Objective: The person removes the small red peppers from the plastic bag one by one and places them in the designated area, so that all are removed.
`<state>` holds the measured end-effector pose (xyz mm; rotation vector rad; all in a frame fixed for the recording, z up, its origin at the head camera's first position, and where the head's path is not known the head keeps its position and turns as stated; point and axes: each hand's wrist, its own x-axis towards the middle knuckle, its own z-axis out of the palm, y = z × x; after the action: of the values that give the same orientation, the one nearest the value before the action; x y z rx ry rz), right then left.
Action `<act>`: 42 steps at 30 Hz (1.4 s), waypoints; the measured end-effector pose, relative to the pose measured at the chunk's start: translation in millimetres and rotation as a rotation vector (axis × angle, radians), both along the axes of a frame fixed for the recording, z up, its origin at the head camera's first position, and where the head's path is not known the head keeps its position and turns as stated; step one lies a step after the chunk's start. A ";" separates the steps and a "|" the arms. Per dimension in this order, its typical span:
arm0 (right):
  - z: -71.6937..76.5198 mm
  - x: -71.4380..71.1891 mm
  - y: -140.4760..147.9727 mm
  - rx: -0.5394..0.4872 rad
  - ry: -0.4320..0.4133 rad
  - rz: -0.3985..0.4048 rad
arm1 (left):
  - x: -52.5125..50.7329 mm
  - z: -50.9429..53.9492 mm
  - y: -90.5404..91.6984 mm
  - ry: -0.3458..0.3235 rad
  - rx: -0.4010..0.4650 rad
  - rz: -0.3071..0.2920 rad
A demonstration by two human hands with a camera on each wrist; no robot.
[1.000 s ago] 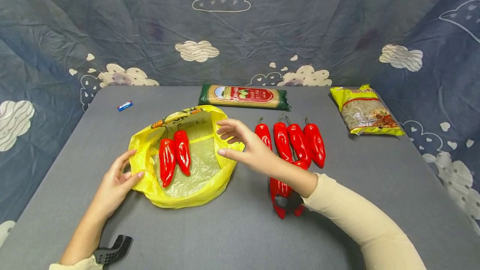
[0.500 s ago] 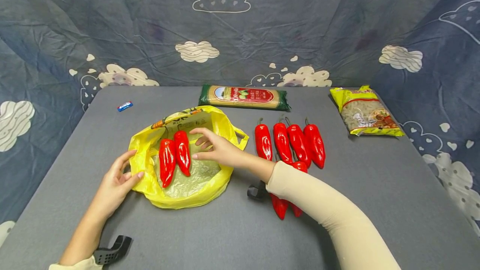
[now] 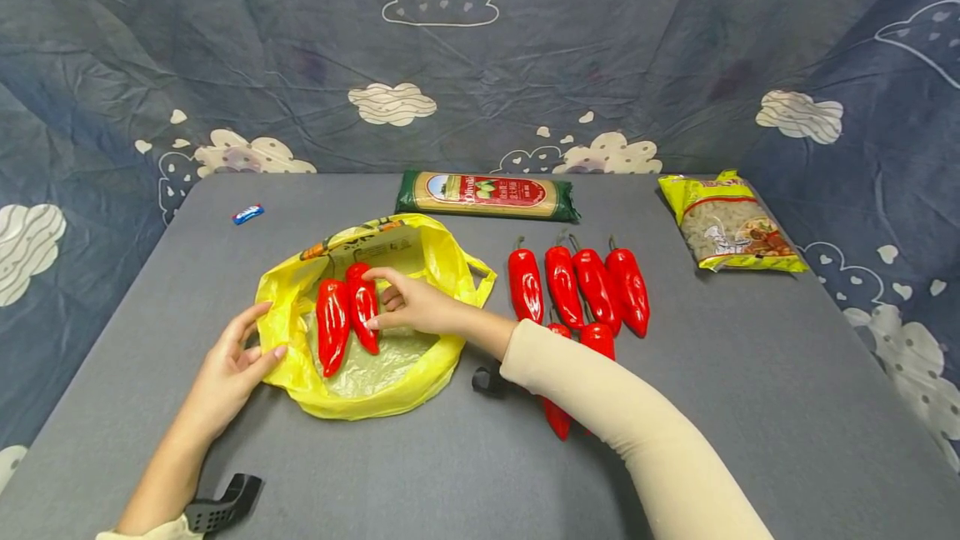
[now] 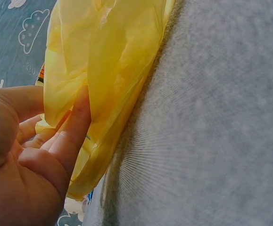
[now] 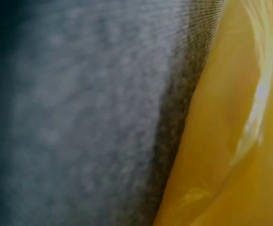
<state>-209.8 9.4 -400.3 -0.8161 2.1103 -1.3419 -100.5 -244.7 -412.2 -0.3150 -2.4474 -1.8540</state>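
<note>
A yellow plastic bag (image 3: pixel 412 394) lies spread wide on the grey table, its mouth facing up. My left hand (image 3: pixel 234 363) pinches its left rim between thumb and fingers; the left wrist view shows this hand (image 4: pixel 42 141) with the yellow film between them. Two glossy red peppers lie side by side inside, a left pepper (image 3: pixel 333 327) and a right pepper (image 3: pixel 358 294). My right hand (image 3: pixel 412 304) reaches over the bag's right rim, its thumb and index fingertips apart at the right pepper's side. The right wrist view shows only table and yellow film, not the hand.
Right of the bag lie several more red peppers (image 3: pixel 628 290), some partly under the right sleeve (image 3: pixel 630 415). Behind stands a row of goods: a pack of spaghetti (image 3: pixel 487 195), a yellow food packet (image 3: pixel 731 223) at right, a small blue wrapper (image 3: pixel 247 213) at left.
My right hand has moved left over the bag's right rim and into its mouth, up to the right pepper. The left hand and the peppers have stayed in place.
</note>
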 end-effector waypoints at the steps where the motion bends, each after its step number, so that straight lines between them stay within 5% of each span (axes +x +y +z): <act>1: 0.2 0.0 -1.4 0.013 0.008 -0.001 | 0.0 0.1 0.0 -0.004 0.002 0.000; 19: 6.3 0.5 -24.2 0.321 0.210 -0.042 | -0.4 -0.9 0.4 -0.001 0.076 -0.026; 27: 10.1 5.1 -20.4 0.234 -0.028 -0.094 | -0.3 -2.0 0.7 0.019 0.053 -0.023; 33: 20.8 15.5 -7.5 0.143 -0.110 -0.074 | 0.1 -1.2 -0.4 0.023 0.032 -0.025; 37: 34.5 27.6 10.8 0.072 -0.114 -0.039 | 0.4 -0.4 -0.5 0.016 0.025 -0.026; 42: 54.4 49.0 46.3 -0.022 -0.020 -0.009 | 0.1 -0.4 -0.3 0.023 0.029 -0.024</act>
<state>-160.8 55.7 -345.9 -0.8003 2.0892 -1.3750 -100.3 -245.0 -412.6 -0.3641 -2.4106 -1.8821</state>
